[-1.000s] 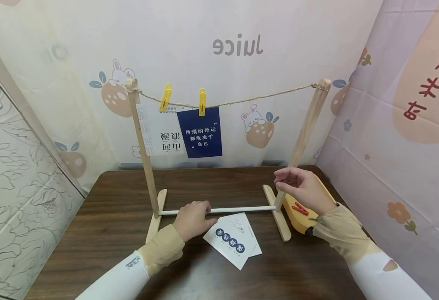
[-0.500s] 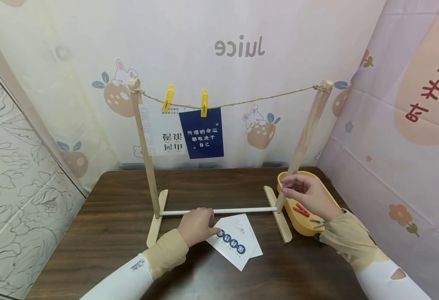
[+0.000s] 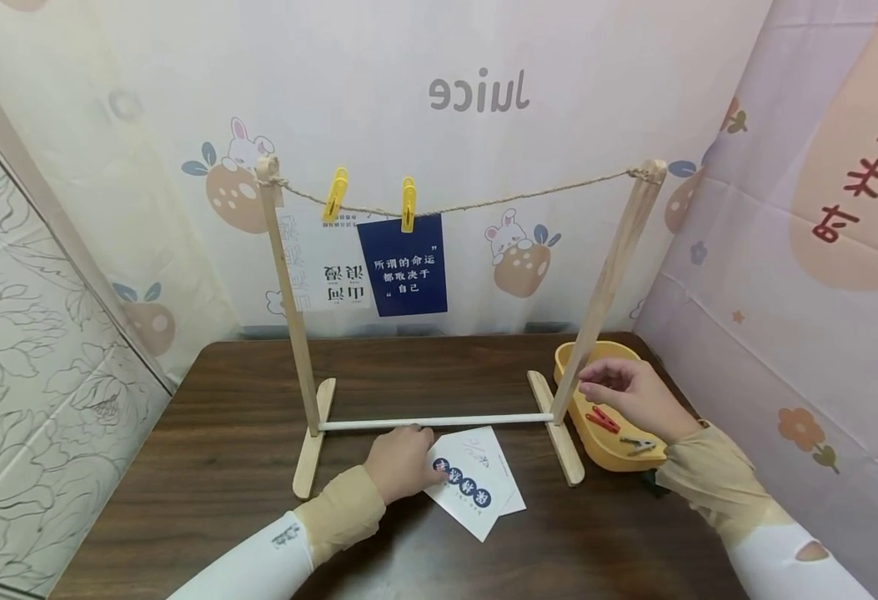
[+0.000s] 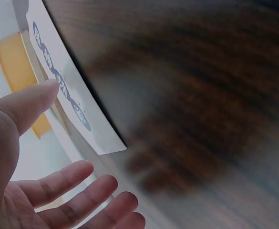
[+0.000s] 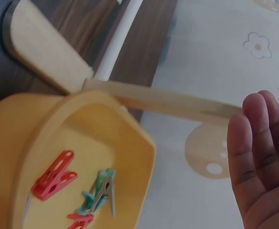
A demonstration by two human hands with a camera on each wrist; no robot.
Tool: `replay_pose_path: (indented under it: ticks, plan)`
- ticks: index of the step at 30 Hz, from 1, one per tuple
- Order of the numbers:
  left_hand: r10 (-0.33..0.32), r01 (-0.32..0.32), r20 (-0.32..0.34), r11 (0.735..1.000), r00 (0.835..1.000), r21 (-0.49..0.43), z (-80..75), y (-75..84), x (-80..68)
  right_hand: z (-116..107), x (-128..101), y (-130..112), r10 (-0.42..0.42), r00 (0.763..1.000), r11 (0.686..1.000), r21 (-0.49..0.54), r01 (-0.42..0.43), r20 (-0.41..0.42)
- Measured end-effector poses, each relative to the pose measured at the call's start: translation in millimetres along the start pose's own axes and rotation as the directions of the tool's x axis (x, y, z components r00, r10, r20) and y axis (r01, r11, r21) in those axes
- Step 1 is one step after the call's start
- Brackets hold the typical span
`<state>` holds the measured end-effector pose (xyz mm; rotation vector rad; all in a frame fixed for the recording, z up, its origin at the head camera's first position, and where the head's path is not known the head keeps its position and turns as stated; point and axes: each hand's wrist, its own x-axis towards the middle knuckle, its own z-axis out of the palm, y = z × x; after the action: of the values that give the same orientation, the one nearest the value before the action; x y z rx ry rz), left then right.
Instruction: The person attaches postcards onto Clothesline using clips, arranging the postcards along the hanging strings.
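Note:
Just left of two overlapping white cards [image 3: 471, 496] on the table is my left hand [image 3: 403, 463]. Its fingers are apart and relaxed, and in the left wrist view the thumb [image 4: 39, 98] overlaps the top card's blue round prints. Above the yellow basket [image 3: 596, 457], my right hand [image 3: 637, 397] hovers with fingers loosely extended and nothing in them. Inside the basket lie a red clothespin [image 5: 53, 175], a grey clothespin [image 5: 104, 194] and teal ones [image 5: 94, 198]. A navy card [image 3: 408, 271] and a white card [image 3: 343, 267] hang from a twine line [image 3: 514, 198] at yellow clothespins [image 3: 408, 204].
A wooden stand carries the line, with a left post [image 3: 292, 317], a right post [image 3: 607, 283] and a white crossbar [image 3: 476, 421] low between them. Its right foot [image 3: 564, 454] stands beside the basket. A printed curtain [image 3: 439, 142] hangs behind the brown table [image 3: 198, 483].
My right hand has moved right and slightly down over the basket, uncovering more of it. My left hand has shifted slightly right and down, closer over the top card.

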<state>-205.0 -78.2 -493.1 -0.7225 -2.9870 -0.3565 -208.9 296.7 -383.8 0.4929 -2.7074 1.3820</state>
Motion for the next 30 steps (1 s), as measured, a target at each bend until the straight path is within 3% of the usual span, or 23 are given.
replay_pose_path:
  ticks: [7,15,22,30]
  plan:
    - [-0.009,0.008,0.016,0.998,1.000,0.070,4.0,3.7,-3.7,-5.8,2.0,16.8,0.047,0.999,0.997,-0.053,-0.047,-0.013]
    - [-0.024,0.022,0.033,0.998,0.999,0.056,7.6,6.0,-3.6,-11.1,7.5,37.7,0.083,0.997,0.988,-0.133,-0.082,-0.002]
    - [-0.028,0.026,0.020,0.994,0.999,0.102,10.9,1.0,-2.6,-14.3,16.6,50.6,0.088,0.996,0.971,-0.223,-0.088,-0.008]
    - [-0.039,0.033,0.056,0.994,0.998,0.101,5.3,-4.4,-4.1,-14.9,27.6,59.1,0.111,0.993,0.952,-0.289,-0.099,0.026]
